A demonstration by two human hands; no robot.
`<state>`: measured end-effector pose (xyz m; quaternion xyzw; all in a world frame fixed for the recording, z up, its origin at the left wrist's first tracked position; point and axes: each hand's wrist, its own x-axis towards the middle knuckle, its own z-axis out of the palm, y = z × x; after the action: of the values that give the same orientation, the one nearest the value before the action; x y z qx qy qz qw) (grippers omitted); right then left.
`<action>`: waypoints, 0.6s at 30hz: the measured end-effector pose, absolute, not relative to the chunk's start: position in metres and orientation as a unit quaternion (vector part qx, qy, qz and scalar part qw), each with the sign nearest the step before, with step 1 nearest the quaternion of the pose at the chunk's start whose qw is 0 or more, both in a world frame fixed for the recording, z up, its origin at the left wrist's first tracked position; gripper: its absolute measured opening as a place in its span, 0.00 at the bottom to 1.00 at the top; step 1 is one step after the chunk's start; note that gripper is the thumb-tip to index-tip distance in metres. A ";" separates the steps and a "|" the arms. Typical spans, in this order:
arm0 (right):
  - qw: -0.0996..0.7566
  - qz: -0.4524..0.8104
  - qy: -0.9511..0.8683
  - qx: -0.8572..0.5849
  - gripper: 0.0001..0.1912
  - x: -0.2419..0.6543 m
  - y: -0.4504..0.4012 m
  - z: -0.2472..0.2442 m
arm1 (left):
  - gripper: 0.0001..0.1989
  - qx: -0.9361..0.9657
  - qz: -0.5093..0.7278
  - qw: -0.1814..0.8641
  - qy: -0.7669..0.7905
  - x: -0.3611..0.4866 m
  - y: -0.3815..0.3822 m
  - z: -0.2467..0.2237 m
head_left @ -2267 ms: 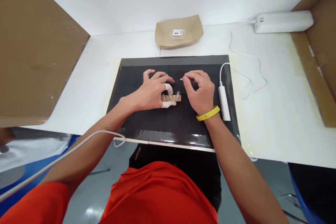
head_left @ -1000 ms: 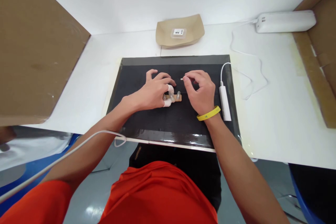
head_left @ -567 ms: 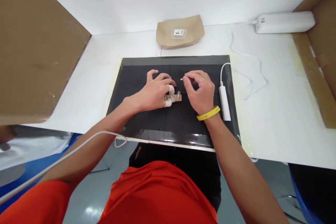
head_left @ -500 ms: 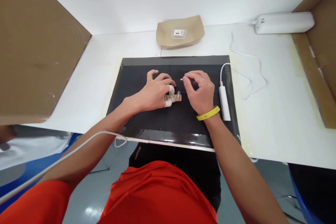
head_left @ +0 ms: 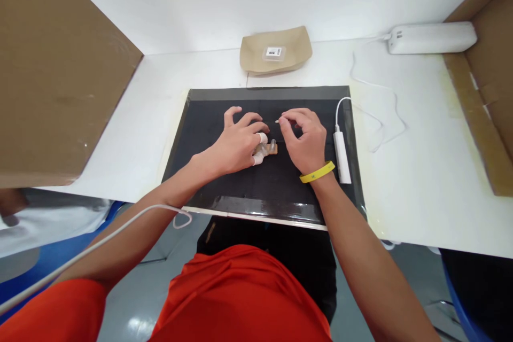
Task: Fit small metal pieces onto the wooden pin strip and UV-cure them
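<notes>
My left hand (head_left: 240, 144) wears white covers on its thumb and index finger. Those two fingertips close around the near-left part of a small tan block (head_left: 272, 149), which lies on the black mat (head_left: 240, 187). Clear cylinder-like pieces (head_left: 273, 144) stand on the block; the fingers partly hide them. The other fingers of this hand are spread above the mat. To the right, my right hand (head_left: 305, 136) pinches a tiny thin pale stick (head_left: 276, 121) between thumb and index finger. Its tip points left, a short way above and apart from the block.
A brown paper tray (head_left: 294, 48) holding a clear labelled box (head_left: 274, 53) stands behind the mat. On the mat's right side lies a white stick-shaped device (head_left: 342, 157) with a cable. A white power strip (head_left: 433, 38) sits back right. Cardboard panels (head_left: 52, 80) flank the table; another person's arm shows far left.
Both hands stay nearly in place, holding the same things. The view has shifted very slightly.
</notes>
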<state>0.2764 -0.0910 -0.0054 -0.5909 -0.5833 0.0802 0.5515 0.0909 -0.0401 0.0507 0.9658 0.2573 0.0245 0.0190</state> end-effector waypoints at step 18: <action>0.550 0.077 -0.587 -0.590 0.08 0.277 -0.091 -0.006 | 0.08 0.965 0.044 0.003 0.260 0.086 -0.050 0.055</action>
<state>0.2769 -0.0906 -0.0058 -0.5896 -0.5870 0.0769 0.5495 0.0865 -0.0498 0.0550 0.9646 0.2600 0.0438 0.0027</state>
